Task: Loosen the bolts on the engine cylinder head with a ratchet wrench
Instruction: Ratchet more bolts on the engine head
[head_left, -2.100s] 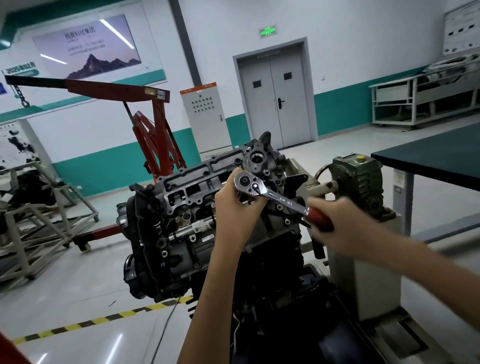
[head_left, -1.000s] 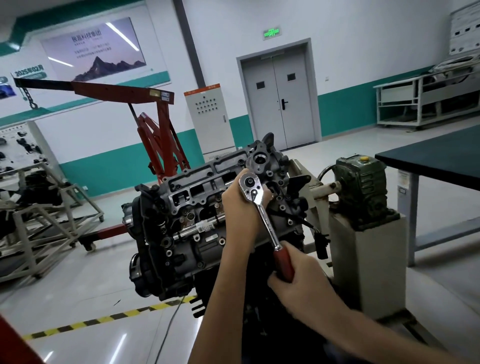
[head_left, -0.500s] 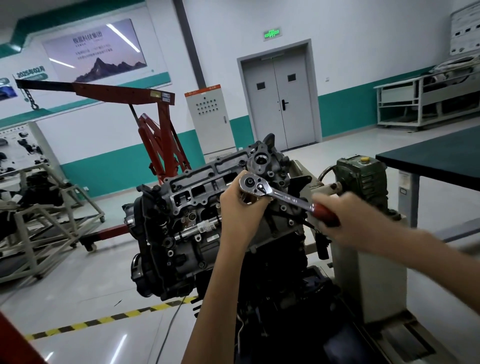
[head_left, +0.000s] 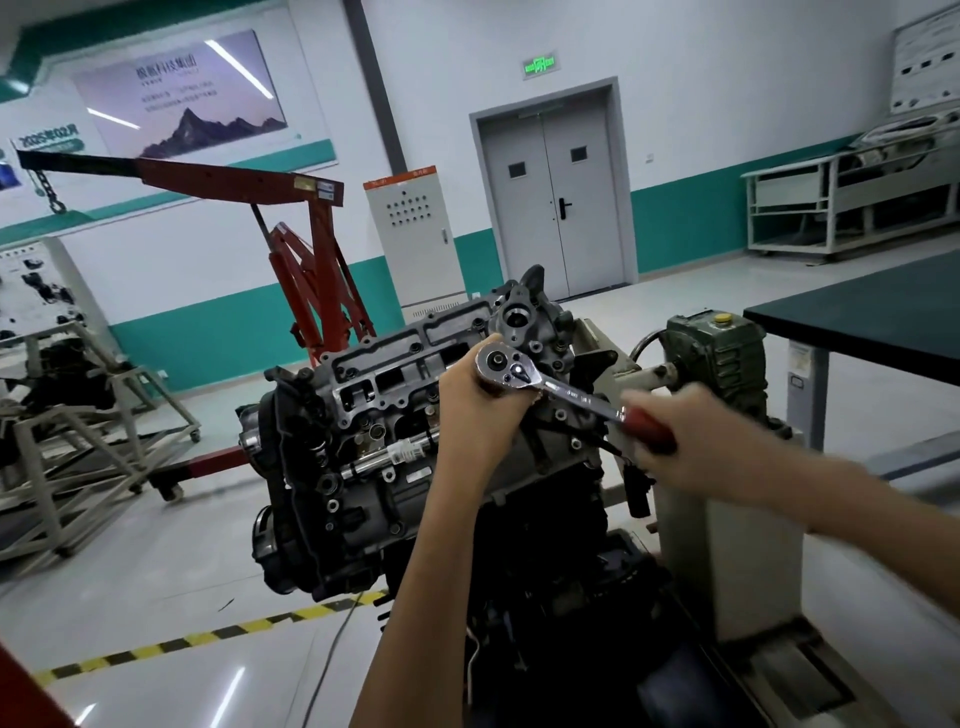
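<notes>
The red handle of the ratchet wrench (head_left: 571, 397) is gripped by the curled fingers of the right hand (head_left: 691, 447). Its round head is cupped by the left hand (head_left: 480, 397), fingers curled under it, at the right end of the engine cylinder head (head_left: 384, 374).

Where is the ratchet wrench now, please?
In the head view, the ratchet wrench sits at centre on the cylinder head, left hand around its head, right hand gripping its red handle.
</notes>
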